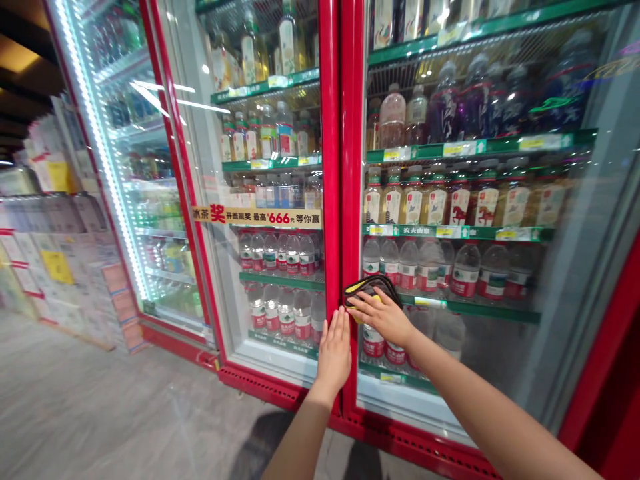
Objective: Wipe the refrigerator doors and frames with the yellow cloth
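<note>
We are in a shop: we see red-framed, glass-door fridges point(329, 167) stocked with rows of bottled drinks point(465, 272), price tags point(464, 148) along green shelf edges point(495, 145), and, to the left, stacked boxes point(75, 300) with yellow signs point(57, 267).

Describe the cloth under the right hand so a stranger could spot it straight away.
Start with the tall red-framed glass door filling the view's right side. In its lower half, by the left edge, the bare right hand lies on a dark-grey cloth. Bright yellow shows against its dark grey, unlike the clear plastic bottles with red-and-white labels behind the door.
</note>
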The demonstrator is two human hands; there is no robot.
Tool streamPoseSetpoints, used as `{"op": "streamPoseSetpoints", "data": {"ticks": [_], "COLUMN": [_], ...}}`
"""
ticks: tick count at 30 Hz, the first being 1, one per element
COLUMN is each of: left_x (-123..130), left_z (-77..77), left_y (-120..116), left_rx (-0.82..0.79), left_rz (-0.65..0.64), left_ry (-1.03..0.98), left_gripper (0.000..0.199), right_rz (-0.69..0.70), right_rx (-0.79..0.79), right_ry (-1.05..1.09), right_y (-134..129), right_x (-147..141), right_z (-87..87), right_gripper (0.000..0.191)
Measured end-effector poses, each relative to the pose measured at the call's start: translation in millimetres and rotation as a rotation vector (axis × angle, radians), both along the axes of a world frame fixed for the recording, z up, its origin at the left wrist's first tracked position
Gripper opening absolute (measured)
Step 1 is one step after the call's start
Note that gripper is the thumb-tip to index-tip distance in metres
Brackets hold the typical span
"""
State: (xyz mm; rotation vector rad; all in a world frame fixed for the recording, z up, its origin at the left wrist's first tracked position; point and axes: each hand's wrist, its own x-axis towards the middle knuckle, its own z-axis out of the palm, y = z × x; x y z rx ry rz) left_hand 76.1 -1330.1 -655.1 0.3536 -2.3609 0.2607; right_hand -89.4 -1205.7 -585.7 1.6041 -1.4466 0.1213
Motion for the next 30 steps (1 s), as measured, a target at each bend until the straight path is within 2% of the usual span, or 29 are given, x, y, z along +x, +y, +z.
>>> {"op": "streamPoseSetpoints", "data": {"ticks": [5,9,12,15,18,22,25,27,30], "left_x": [-11.2,-36.2,-60.4,-82.5,-97.4,-109.4,-116.9,-120.8,-124.8], "left_z": [32.0,55.0,63.7,66.0,68.2,78.2,82.1,76.0,54.3], "left_y": [12.0,33.4,44.3,51.3,62.8,80.8,83.2,80.1,75.5], "left_rx": [-0.027,-0.023,0.005,0.090,0.146,0.134,0.129,0.148,0.227], "left_rz": [-0.047,-0.101,-0.191,-0.221,-0.161,-0.101,-0.103,-0.091,-0.034], "left_ry": [0.071,0.193,0.185,0.134,0.164,0.248,0.276,0.306,0.387], "left_gripper": [0.089,0.089,0.088,0.088,0.092,0.103,0.104,0.103,0.101], "right_rz": [-0.072,-0.090,-0.100,-0.057,-0.007,-0.014,-0.024,-0.015,-0.007], "right_rx": [-0.053,-0.141,-0.217,-0.211,-0.249,-0.391,-0.472,-0.504,-0.544], "right_ry": [-0.022,-0.069,-0.159,-0.208,-0.262,-0.357,-0.432,-0.469,-0.508], "right_y": [17.4,27.6,37.1,50.9,69.2,93.0,105.6,113.0,126.8], "right_x": [-7.1,-13.5,-18.6,-22.6,-24.6,-23.9,-22.7,-21.9,-20.4], "right_z": [9.1,21.2,25.0,21.3,8.9,-11.6,-21.0,-25.1,-33.7], "right_gripper": [0.050,0.051,0.049,0.059,0.063,0.057,0.049,0.046,0.043]}}
